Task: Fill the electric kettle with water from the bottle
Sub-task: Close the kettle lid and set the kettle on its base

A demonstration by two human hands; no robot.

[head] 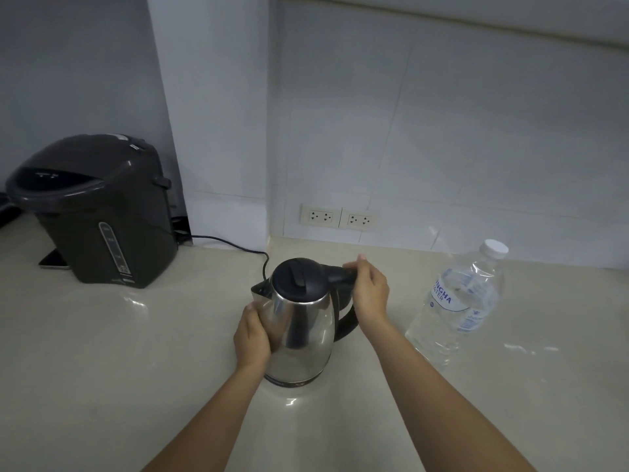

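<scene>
A shiny steel electric kettle (303, 335) with a closed black lid (299, 277) and a black handle stands on its base in the middle of the beige counter (119, 352). My left hand (252, 335) presses flat against the kettle's left side. My right hand (369, 291) grips the top of the black handle, with fingers reaching toward the lid end. To the right stands a clear plastic water bottle (459, 301), upright, full, with its white cap (494, 248) on. Neither hand touches the bottle.
A dark grey hot-water dispenser (95, 212) stands at the back left. A black cord (235, 247) runs along the counter behind the kettle. Two wall sockets (338, 218) sit low on the tiled wall in the corner.
</scene>
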